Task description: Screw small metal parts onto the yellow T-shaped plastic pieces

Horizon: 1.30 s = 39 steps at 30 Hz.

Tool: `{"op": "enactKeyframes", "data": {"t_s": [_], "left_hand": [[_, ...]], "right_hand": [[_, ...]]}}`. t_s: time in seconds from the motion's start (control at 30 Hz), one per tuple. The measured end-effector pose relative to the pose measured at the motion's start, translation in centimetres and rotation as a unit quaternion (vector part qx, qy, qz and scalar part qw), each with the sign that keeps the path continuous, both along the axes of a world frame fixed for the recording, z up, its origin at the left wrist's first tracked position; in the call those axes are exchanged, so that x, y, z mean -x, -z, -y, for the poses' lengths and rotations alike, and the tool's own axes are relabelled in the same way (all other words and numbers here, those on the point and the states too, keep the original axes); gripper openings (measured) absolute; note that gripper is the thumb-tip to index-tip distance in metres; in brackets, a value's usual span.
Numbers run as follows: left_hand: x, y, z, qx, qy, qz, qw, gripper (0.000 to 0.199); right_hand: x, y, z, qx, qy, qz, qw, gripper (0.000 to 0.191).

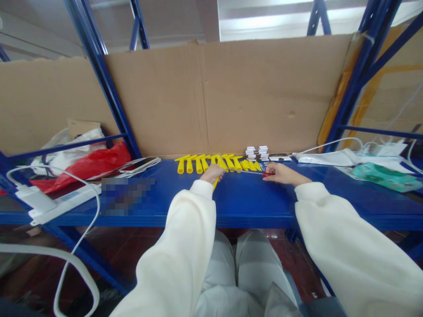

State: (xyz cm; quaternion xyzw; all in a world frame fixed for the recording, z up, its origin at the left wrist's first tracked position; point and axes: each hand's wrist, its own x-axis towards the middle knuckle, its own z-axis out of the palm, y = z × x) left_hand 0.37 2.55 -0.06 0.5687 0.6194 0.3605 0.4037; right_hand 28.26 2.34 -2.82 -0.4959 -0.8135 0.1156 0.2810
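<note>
My left hand (212,172) is closed around a yellow plastic piece (216,182), whose lower end sticks out below the fingers. In my right hand (281,173) is a screwdriver (268,174), gripped by its red handle. Its thin metal shaft points left and reaches the yellow piece at my left hand; the tip's exact contact cannot be made out. Behind my hands lies a row of several yellow T-shaped handles (190,164). Smaller yellow pieces (250,165) lie at the row's right end, with small dark bits beside them. Stacked white pieces (257,153) stand just behind.
The blue shelf (251,200) is backed by a cardboard sheet (257,97). On the left are a red bag (95,165), a phone (140,164) and a white power strip (68,202) with cables. A green packet (385,176) and white packets lie right.
</note>
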Motion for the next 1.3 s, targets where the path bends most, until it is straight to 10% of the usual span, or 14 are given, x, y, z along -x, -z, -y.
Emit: {"op": "enactKeyframes", "data": {"t_s": [1.3], "left_hand": [[0.12,0.02,-0.05,0.002,0.001,-0.009,1.0,0.019]], "right_hand": [[0.01,-0.72,0.6,0.003,-0.008,0.057,0.998,0.044]]}}
